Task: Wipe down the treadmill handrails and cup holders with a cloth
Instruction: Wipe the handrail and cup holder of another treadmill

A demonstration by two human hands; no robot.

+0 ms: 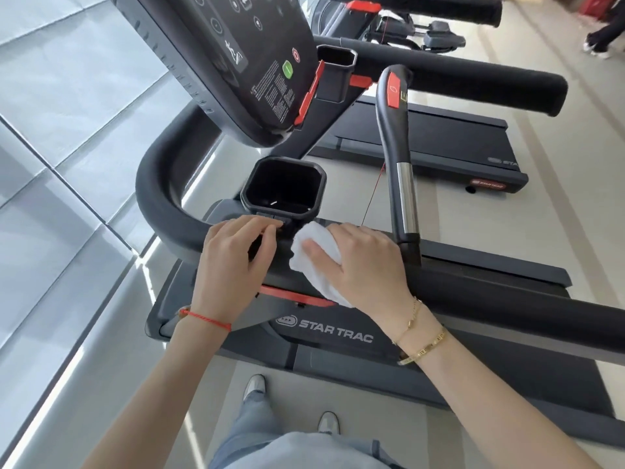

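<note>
A black padded handrail [507,309] of the treadmill runs from a curve at the left to the lower right. My right hand [365,265] grips a white cloth [313,252] and presses it on the rail just below the near cup holder [284,187], a black square cup with an empty inside. My left hand [233,262] rests on the rail to the left of the cloth, its curled fingertips touching the bracket under the cup holder. A second cup holder [334,72] sits farther off, beside the console.
The black console [243,62] with a green and a red button hangs above the rail. An upright grip with a red button and steel sensor [400,157] stands to the right. A second treadmill [439,140] lies beyond. A glass wall [67,147] is on the left.
</note>
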